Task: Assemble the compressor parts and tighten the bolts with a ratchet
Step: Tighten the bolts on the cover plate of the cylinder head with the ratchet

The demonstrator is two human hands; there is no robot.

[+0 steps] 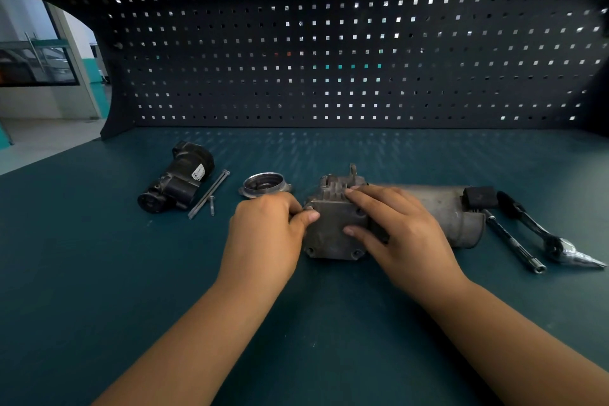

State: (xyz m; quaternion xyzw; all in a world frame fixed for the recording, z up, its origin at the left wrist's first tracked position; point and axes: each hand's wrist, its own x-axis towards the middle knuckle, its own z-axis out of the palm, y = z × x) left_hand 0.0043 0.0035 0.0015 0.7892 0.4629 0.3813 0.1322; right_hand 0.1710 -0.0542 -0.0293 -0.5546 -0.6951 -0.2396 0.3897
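Green matting covers the bench (99, 290), with a dark pegboard (329, 43) behind. The compressor (333, 237) lies on its side at the middle of the bench, between my two hands. Its long axis runs left to right across my front. The square, ribbed head is at the left, its bolt-holed face turned toward me, and the round barrel points right, ending just beside the extension (512, 241) and ratchet (547, 237). My left hand (263, 234) grips the head's left edge, thumb on the near corner and fingers curled behind. My right hand (402, 234) clasps it from the right, fingers over the top and thumb on the face. The motor (178, 181), the bolts (209, 193) and the cap (265, 184) wait to the left, apart from the body. I think the main risk is the round barrel: if my grip slackens while I turn it, it may roll and knock the tools. A carelessly swung head could sweep the cap aside and scatter the thin bolts. If parts meet off square, the bolts could bind.
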